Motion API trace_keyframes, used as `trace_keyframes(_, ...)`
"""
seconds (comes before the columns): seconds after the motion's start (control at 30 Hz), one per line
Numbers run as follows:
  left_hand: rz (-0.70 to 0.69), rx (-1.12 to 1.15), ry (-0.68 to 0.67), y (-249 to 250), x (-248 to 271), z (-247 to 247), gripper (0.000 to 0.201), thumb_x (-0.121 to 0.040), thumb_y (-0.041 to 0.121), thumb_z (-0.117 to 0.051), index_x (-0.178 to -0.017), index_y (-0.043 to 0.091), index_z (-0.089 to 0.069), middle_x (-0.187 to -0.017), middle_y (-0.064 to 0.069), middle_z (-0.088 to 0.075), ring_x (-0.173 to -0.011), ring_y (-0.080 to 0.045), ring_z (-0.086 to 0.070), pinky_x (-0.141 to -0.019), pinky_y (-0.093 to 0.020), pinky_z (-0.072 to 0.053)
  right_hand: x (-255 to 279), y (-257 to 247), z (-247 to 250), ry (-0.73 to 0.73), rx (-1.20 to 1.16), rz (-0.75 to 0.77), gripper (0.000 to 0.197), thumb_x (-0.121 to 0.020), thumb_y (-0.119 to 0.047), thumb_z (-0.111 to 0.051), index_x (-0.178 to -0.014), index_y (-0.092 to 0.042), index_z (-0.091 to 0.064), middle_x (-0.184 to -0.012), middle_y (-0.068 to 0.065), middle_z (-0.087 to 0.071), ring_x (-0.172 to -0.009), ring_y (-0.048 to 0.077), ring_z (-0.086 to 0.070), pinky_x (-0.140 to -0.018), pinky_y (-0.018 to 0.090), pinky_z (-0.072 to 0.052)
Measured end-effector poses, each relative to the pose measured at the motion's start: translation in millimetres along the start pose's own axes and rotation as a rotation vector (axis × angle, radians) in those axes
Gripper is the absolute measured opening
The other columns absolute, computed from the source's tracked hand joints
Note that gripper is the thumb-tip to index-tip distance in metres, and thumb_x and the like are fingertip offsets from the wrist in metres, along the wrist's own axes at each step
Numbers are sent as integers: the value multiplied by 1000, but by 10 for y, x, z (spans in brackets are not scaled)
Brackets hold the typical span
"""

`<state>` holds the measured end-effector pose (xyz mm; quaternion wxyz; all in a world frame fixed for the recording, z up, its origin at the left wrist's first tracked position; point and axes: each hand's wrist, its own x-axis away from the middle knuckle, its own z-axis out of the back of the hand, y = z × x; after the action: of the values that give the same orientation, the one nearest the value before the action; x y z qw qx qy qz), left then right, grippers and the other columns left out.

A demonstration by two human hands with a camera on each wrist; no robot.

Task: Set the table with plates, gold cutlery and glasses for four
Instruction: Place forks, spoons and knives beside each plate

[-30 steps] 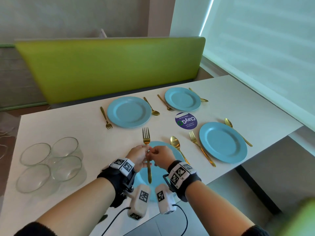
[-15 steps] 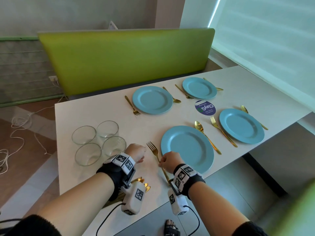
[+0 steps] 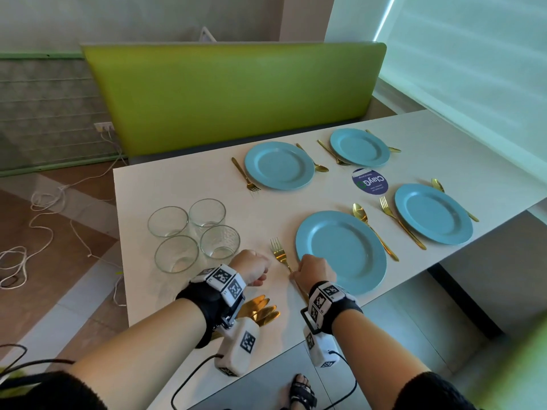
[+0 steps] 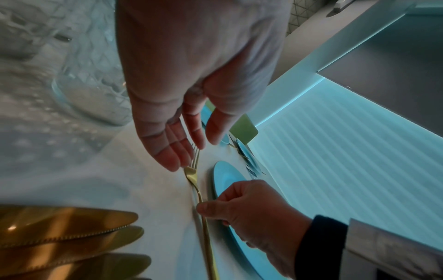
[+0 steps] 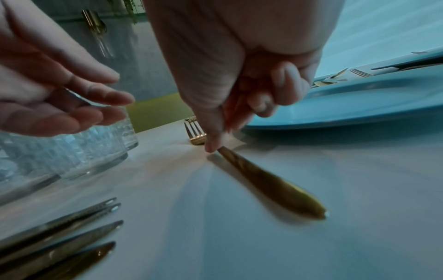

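**Fork laid beside the near plate**

Glasses [image 3: 194, 235], four clear tumblers with a faceted pattern, stand clustered just left of the left hand [image 3: 251, 267], touching or nearly so. That hand hovers over the white table [image 3: 142, 190] with fingers loosely extended and relaxed, holding nothing; in the left wrist view its fingertips [image 4: 171, 161] sit just beside the tines. Below its wrist lie several gold knives [image 3: 260, 310], blades fanned and overlapping, serrated along one edge.

Between the two hands lies the gold fork [image 3: 279, 255], slim and shiny, four tines pointing away from the person, flat on the table. The right hand [image 3: 315, 273] pinches its handle between thumb and forefinger, the other fingers curled under. Just right of that hand sits the near blue plate [image 3: 340, 253], round and matte, with a gold spoon [image 3: 373, 229] along its far-right side. Three more set places lie well beyond both hands.

A second ago both hands held the fork upright over the plate; half a second ago it was already down left of the plate with the left hand pulled back. Since then the left hand has opened a little beside the tines.
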<state>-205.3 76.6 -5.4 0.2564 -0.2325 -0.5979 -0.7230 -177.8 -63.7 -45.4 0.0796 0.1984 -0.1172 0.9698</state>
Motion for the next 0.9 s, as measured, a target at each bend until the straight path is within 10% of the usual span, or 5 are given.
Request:
trace_keyframes(0.37, 7, -372, -4, -301, 43, 177, 7, -90, 18, -56, -94, 12, -58, -93, -14, -61, -80, -26, -58, -72, -30, -52, -93, 69, 62, 39, 24, -60, 35, -85, -34, -63, -111, -12, -56, -110, 9, -64, -100, 28, -64, -79, 34, -50)
trace_keyframes(0.67, 37, -1117, 69, -678, 207, 391, 61, -79, 29, -72, -129, 7, -46, -134, -12, -48, -124, -26, -50, -99, -30, -43, 51, 53, 43, 83, -29, -6, 43, -86, -45, -60, -111, -11, -54, -109, 10, -64, -100, 29, -62, -79, 34, -48)
trace_keyframes(0.9, -96, -1304, 73, -1044, 444, 510, 31, -94, 7, -38, -119, 4, -57, -124, -14, -59, -114, -28, -59, -93, -30, -47, 286, 44, -40, 83, -42, 87, 37, -86, -44, -60, -107, -13, -58, -110, 7, -64, -100, 26, -62, -83, 35, -51)
